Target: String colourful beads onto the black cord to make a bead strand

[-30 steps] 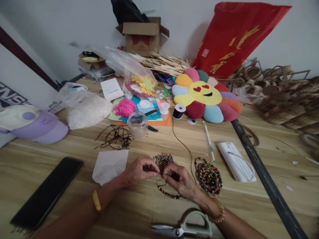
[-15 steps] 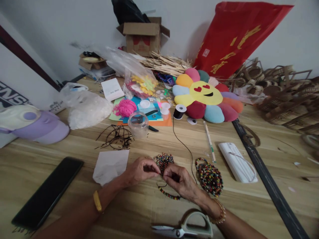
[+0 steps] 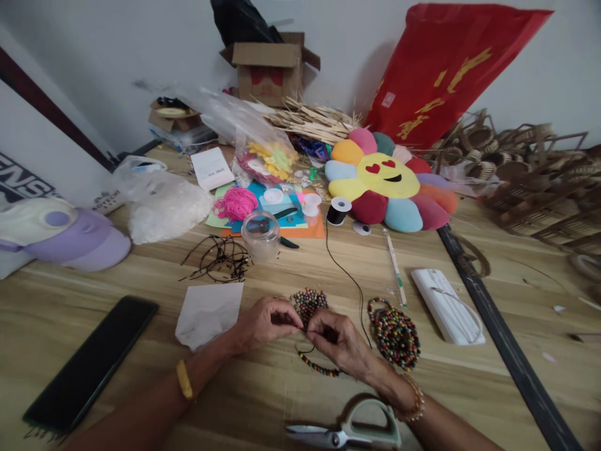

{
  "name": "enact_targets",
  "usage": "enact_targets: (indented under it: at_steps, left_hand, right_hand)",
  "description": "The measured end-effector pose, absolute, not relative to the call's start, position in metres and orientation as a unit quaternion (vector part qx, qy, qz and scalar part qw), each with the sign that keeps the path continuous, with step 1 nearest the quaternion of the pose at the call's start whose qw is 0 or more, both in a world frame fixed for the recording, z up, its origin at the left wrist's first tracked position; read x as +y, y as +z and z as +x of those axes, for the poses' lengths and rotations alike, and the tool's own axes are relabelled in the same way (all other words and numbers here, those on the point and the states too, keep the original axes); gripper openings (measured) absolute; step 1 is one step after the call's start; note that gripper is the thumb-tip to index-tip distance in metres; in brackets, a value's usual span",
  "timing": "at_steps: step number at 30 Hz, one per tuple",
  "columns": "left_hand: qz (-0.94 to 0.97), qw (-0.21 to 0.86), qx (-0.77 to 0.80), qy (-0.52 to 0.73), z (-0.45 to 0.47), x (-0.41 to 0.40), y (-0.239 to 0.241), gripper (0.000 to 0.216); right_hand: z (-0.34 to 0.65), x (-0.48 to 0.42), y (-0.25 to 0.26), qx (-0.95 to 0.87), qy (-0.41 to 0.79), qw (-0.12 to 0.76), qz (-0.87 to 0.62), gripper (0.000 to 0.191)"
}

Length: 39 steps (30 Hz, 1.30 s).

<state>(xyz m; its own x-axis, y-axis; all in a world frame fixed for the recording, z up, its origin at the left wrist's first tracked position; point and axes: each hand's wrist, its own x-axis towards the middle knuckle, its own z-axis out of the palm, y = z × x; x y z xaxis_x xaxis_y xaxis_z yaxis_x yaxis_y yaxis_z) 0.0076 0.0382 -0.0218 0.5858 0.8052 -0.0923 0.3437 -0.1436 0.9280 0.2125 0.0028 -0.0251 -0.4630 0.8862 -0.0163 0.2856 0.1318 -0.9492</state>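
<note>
My left hand (image 3: pixel 271 322) pinches a tiny reddish bead (image 3: pixel 301 326) between thumb and forefinger. Close beside it, my right hand (image 3: pixel 339 338) is closed at the fingertips on the end of a thin black cord, mostly hidden by the fingers. Below the hands lies a short strand of threaded multicoloured beads (image 3: pixel 319 367). Just beyond the fingertips is a pile of loose beads (image 3: pixel 310 302). To the right rests a coiled heap of finished bead strings (image 3: pixel 395 334). Black cord (image 3: pixel 345 266) runs toward my right hand from a spool (image 3: pixel 339 212).
Scissors (image 3: pixel 345 432) lie near the front edge. A white paper (image 3: pixel 210 313) and a black phone (image 3: pixel 91 363) are on the left. Farther back stand a clear jar (image 3: pixel 261 235), cut cords (image 3: pixel 218 260) and a flower cushion (image 3: pixel 389 178). A white power bank (image 3: pixel 446 307) sits right.
</note>
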Motion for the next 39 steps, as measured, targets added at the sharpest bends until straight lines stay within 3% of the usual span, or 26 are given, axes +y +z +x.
enact_targets:
  at_steps: [18, 29, 39]
  left_hand:
    - [0.699, 0.537, 0.404, 0.243, 0.015, 0.029, -0.028, 0.005]
    - [0.699, 0.549, 0.385, 0.246, 0.011, 0.027, -0.021, 0.015]
    - [0.603, 0.663, 0.323, 0.303, -0.001, 0.034, -0.014, 0.025]
  right_hand:
    - [0.209, 0.001, -0.031, -0.682, 0.518, 0.317, -0.408, 0.013]
    - [0.211, -0.002, -0.028, -0.723, 0.487, 0.318, -0.372, 0.016]
    - [0.219, -0.004, -0.016, -0.777, 0.475, 0.269, -0.314, 0.016]
